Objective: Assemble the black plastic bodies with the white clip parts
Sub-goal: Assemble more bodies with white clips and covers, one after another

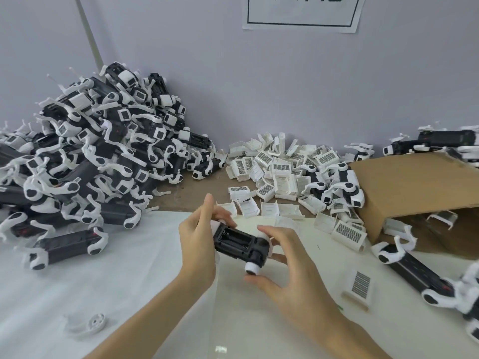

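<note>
Black plastic body (239,243) held in the air above the tabletop (129,294), near frame centre, long axis running from upper left to lower right, open compartment side facing the camera. Left hand (198,244) grips the upper-left end: thumb and fingers curled round it, index finger raised and pointing up. Right hand (281,268) holds the lower-right end, thumb below a white round cap (252,268) on that end, fingers curved over the top edge. Both forearms enter from the bottom of the frame.

The tabletop under the hands is covered with a white sheet; a bare brown strip shows toward the wall. Just right of the right hand, a white clip part with a dark grid (359,287) lies flat on the sheet. Beyond the hands, a loose heap of white clip parts (280,174) spreads toward the wall, some grid-side up. To the right, an open cardboard box (414,193) lies tipped on its side, with white parts at its mouth. In front of it a black-and-white unit (414,270) lies on the sheet. Far left, a tall pile of black-and-white units (98,151) leans against the wall. Lower left, a small white round piece (96,323) lies alone. A paper sign (303,11) is stuck on the wall, cut off by the frame.
</note>
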